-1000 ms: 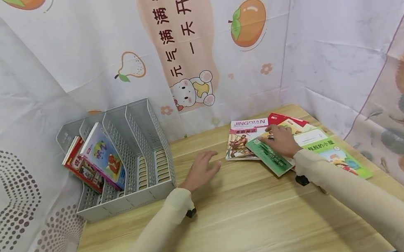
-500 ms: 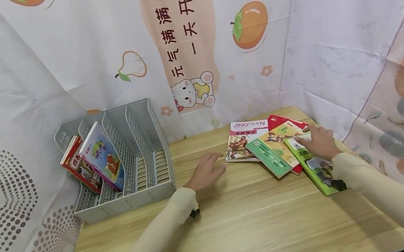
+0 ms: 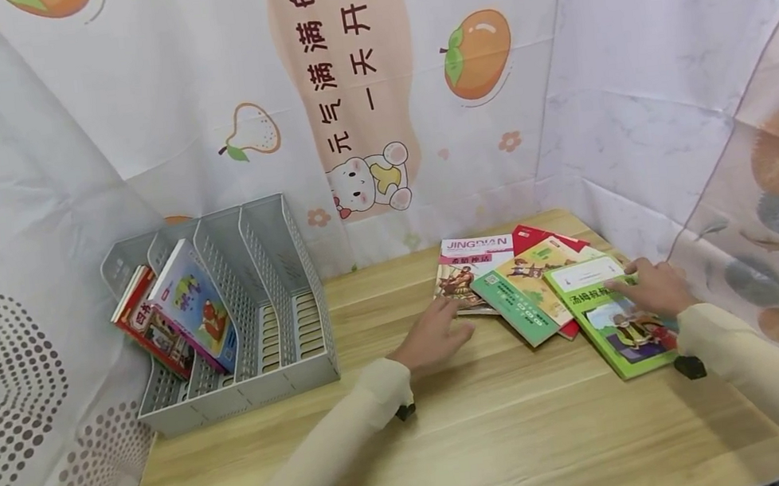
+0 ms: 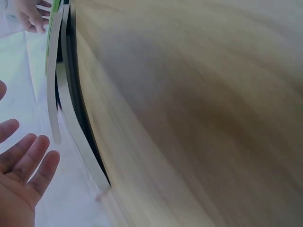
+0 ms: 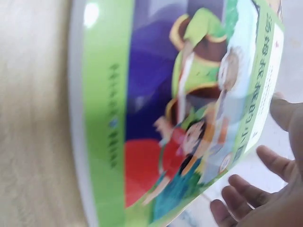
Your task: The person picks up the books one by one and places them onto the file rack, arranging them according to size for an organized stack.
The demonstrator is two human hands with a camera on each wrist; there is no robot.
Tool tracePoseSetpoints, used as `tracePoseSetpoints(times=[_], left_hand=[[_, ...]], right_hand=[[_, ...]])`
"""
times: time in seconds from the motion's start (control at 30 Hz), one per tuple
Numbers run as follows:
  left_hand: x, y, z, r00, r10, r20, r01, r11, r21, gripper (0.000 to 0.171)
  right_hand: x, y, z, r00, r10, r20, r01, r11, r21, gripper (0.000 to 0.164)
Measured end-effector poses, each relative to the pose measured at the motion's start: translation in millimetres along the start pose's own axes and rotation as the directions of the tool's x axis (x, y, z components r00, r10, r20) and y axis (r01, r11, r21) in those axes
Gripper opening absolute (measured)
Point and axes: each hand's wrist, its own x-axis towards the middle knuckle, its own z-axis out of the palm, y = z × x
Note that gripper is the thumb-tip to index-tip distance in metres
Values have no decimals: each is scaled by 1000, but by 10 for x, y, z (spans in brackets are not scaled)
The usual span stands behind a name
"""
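Observation:
My right hand (image 3: 654,289) lies over the right side of a bright green picture book (image 3: 604,323) on the table. In the right wrist view its thumb (image 5: 282,111) is right at the book's upper edge and the other fingers (image 5: 241,189) are loosely spread beside it. My left hand (image 3: 432,338), fingers apart and holding nothing, hovers over the table just in front of a pink-and-white book (image 3: 460,267). Between the hands lies a green-and-yellow book (image 3: 526,299), which partly covers a red book (image 3: 529,237).
A grey perforated file rack (image 3: 241,396) stands on the left of the wooden table (image 3: 498,439). Leaning in its left slots are a red book (image 3: 157,326) and a blue-covered book (image 3: 198,305). Printed cloth (image 3: 342,80) hangs behind and at the sides.
My right hand has left the green-and-yellow book and moved right onto the bright green book. My left hand has shifted right, closer to the pink-and-white book.

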Motion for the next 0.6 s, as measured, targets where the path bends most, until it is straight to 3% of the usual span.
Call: tracePoseSetpoints(times=[0.1, 0.3, 0.5, 0.6], left_hand=[[36, 80, 55, 1000, 19, 14, -19, 1000, 7, 49], [105, 184, 168, 995, 97, 36, -97, 995, -1, 46], [101, 196, 267, 992, 108, 61, -106, 994, -25, 48], [86, 197, 291, 992, 103, 76, -102, 995, -20, 48]], right_hand=[[-28, 82, -21, 995, 58, 83, -59, 998, 7, 100], [-96, 171, -109, 962, 133, 238, -152, 986, 63, 117], [-67, 297, -127, 922, 195, 334, -259, 952, 160, 102], [-68, 308, -179, 907, 196, 374, -299, 924, 240, 83]])
